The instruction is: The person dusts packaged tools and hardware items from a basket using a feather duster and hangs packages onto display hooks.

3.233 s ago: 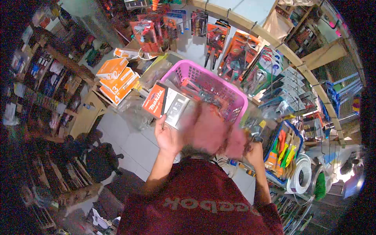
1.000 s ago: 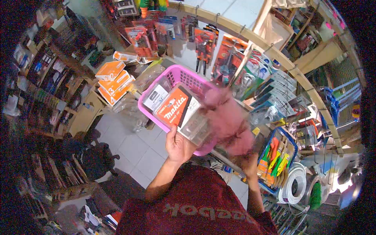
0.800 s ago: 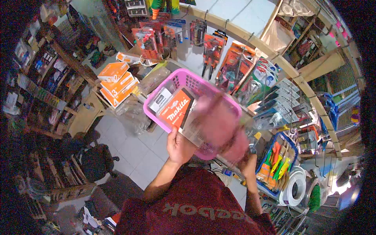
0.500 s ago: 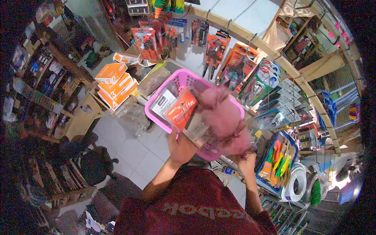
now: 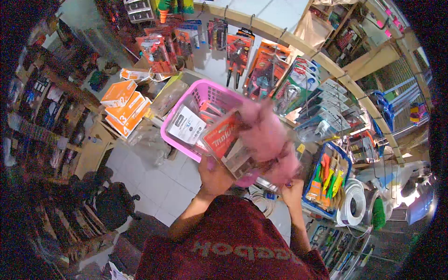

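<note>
A pink plastic basket (image 5: pixel 171 140) stands in front of me with packaged goods in it, among them a pack with a white label (image 5: pixel 185 125). My left hand (image 5: pixel 215 178) is closed on the lower edge of a clear pack with a red Makita card (image 5: pixel 225 140), tilted over the basket's near side. My right hand (image 5: pixel 292 192) is closed around the lower end of a fluffy pink duster (image 5: pixel 270 142). The duster is smeared by motion; its head lies against or just over the pack's right side and hides part of the basket.
Orange numbered boxes (image 5: pixel 123 109) sit left of the basket. Carded tools (image 5: pixel 239 56) hang on hooks along a wooden rail (image 5: pixel 266 27) behind it. To the right are a blue-rimmed basket of brushes (image 5: pixel 328 179) and a white coil (image 5: pixel 351 203). A black chair (image 5: pixel 114 200) stands lower left.
The Makita pack has shifted right and down relative to the basket, uncovering more of the white-labelled pack. The duster is still blurred at the pack. The whole view has shifted slightly.
</note>
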The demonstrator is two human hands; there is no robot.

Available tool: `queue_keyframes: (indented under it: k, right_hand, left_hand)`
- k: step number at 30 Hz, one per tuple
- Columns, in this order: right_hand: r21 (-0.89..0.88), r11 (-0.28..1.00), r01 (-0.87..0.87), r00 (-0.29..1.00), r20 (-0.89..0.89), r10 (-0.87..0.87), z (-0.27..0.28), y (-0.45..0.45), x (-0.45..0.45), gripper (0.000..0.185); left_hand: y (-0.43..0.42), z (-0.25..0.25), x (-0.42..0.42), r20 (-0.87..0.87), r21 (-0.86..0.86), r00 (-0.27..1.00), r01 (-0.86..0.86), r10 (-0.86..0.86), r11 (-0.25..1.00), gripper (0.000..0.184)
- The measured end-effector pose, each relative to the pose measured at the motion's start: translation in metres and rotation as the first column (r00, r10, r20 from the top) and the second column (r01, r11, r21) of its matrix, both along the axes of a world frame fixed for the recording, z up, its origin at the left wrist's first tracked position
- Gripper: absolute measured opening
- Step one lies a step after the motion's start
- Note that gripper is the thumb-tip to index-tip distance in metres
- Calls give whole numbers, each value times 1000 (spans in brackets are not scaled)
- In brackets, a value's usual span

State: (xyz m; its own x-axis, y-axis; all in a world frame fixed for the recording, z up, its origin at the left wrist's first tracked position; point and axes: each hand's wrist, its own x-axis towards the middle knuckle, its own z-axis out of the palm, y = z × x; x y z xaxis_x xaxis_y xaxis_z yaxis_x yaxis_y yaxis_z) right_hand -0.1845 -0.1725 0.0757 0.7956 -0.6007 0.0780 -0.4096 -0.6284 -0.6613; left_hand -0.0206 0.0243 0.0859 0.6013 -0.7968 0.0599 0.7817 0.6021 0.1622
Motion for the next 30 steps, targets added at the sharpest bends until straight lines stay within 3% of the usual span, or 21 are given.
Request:
queue_keyframes:
  k: [2,3,6,7,8,9,10,12,14,15,17,19,20,21,24,28,29,30]
  right_hand:
    - [-81,990,-112,991,-81,105,-14,-7,-13,21]
    - [-28,992,-122,991,-57,120,-16,-4,-17,20]
    - [27,994,106,969,-227,-97,-8,-18,-19,16]
    - [148,979,140,988,45,-148,-20,-21,-20,13]
    - [106,991,82,987,132,-96,-21,-21,-23,12]
    - [57,998,31,975,218,-42,-14,-15,-21,12]
    - [3,1000,-14,954,300,13,-10,-13,-22,13]
    - [-41,998,45,998,47,-43,-37,-38,-47,12]
    - [-46,990,133,990,43,-131,-47,-55,-58,12]
    - [-80,993,89,992,96,-82,-40,-53,-59,12]
    - [-153,988,16,979,203,15,-21,-48,-57,12]
    - [-75,997,-7,999,33,10,-22,-61,-68,13]
    - [-31,999,-18,998,-57,17,-22,-67,-74,13]
    - [63,997,42,996,79,-47,-16,-72,-73,14]
    - [-29,997,-75,997,-18,74,-39,-78,-88,16]
    - [4,999,-48,994,-94,48,-50,-95,-83,18]
    - [19,1000,6,995,-97,-4,-55,-97,-85,16]
    - [7,999,-48,998,-46,48,-56,-95,-82,16]
  left_hand:
    - [-3,-22,-1,137,-122,987,101,-84,987,72]
    - [-7,-18,-4,119,-97,990,84,-73,992,72]
    - [-20,-1,-17,69,-17,997,32,-31,999,72]
    - [-25,4,-21,54,11,998,10,-11,1000,72]
    - [-31,7,-24,44,39,999,-11,10,999,72]
    - [-38,12,-25,-11,-261,998,62,-67,963,75]
    - [-43,20,-28,46,-68,999,18,-15,998,75]
    - [-51,40,-36,184,303,982,-108,53,947,76]
    - [-60,29,-41,152,100,988,16,-31,995,72]
    - [-64,21,-44,141,-4,987,75,-74,997,71]
    - [-73,10,-47,148,7,986,70,-71,998,66]
    - [-82,0,-53,148,18,986,71,-73,997,61]
    - [-87,-5,-57,143,26,987,67,-70,997,59]
    - [-91,-5,-62,137,35,989,58,-62,998,56]
    - [-102,0,-81,122,316,992,-74,37,946,53]
    - [-108,-4,-92,155,322,984,-131,85,937,62]
    - [-110,0,-95,123,371,983,-175,139,912,63]
    - [-112,13,-97,97,414,977,-215,192,884,64]
